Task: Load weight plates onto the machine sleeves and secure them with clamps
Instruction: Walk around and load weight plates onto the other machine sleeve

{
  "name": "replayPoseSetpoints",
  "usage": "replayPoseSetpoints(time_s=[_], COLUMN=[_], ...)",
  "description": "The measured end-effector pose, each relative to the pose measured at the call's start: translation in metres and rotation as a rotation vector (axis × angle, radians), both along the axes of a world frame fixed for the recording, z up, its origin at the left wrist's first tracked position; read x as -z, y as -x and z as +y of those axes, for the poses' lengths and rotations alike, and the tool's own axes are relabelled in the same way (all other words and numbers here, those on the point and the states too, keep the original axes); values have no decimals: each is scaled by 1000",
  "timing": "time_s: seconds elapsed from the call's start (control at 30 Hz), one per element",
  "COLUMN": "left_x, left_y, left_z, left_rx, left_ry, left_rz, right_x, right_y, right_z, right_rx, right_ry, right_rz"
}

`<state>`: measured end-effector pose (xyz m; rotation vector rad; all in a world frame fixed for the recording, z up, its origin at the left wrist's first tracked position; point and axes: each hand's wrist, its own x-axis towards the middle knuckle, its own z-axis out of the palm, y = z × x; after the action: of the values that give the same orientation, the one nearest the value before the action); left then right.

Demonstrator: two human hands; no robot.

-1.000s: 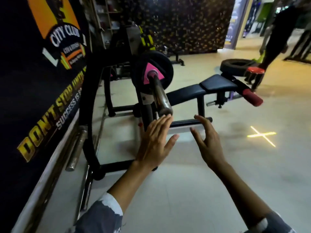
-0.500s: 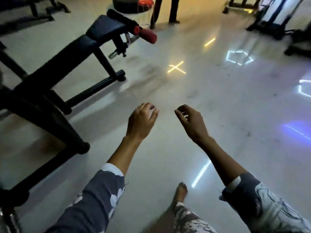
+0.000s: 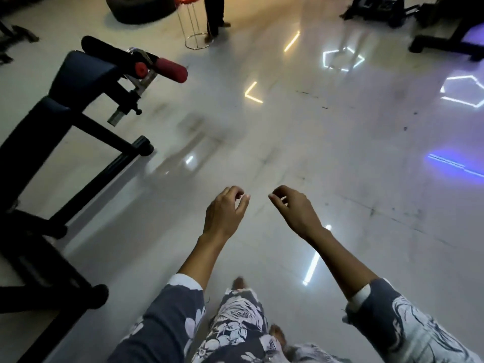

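I see left hand (image 3: 225, 213) and right hand (image 3: 296, 210) side by side over the glossy floor (image 3: 288, 153), both released, fingers loosely curled, holding nothing; workout bench (image 3: 76, 74) far left; cannot tell where weight plates are

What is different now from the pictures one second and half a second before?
The view turned right; the steel sleeve with its black plate is out of sight. The left hand and right hand left the sleeve, fingers straight then, now loosely curled above the glossy pale floor. Both stay empty; the black padded bench stays put.
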<state>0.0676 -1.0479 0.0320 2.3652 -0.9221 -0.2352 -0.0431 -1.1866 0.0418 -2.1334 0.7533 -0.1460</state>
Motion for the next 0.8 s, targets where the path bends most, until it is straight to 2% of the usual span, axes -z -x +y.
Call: replayPoseSetpoints(time_s=[0.2,0.43,0.5,0.8], left_x=[21,10,6,32], left_y=[-120,-288,-308,-524], left_z=[-95,-220,-236,-404], left_rx=[-15,-17,-15,-3], left_ry=[39,70,83,11], left_rz=[21,23,4,11], right_x=[9,-10,-11,20], right_y=[-128,-288,-305,-521], right_z=[-86,-204,-220,-395], right_rx=[-48,-35,-37,-79], right_ry=[34,82,105,97], right_rz=[27,99,89,80])
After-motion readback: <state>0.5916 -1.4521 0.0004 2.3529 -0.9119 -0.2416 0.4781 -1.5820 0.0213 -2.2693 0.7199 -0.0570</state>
